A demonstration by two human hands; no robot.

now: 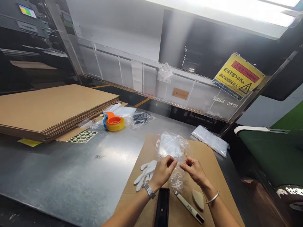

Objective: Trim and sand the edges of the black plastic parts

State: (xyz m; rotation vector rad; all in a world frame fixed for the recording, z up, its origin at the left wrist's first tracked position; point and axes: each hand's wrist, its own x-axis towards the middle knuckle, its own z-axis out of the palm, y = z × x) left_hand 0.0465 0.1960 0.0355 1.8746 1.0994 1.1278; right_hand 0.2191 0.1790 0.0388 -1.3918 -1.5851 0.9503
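Over a brown cardboard sheet (208, 157), my left hand (163, 170) and my right hand (194, 170) pinch the near edge of a crumpled clear plastic bag (169, 145), a small gap between them. White folded material shows inside the bag; its exact kind is unclear. Beside my left wrist lie white gloves (147, 172). A long black holder (162, 206), cut off by the bottom edge, sits between my forearms. To its right are a pale-handled utility knife (189, 207) marked A26 and a rounded beige piece (198, 200), close to my right wrist.
The metal table (94, 170) carries a stack of cardboard (56, 110), an orange tape dispenser (115, 122), a sticker sheet (82, 137) and a bagged dark item (142, 118). White plastic bags (210, 140) lie right. Behind stands a clear barrier with a yellow warning sign (239, 75); a green conveyor (274, 154) is alongside.
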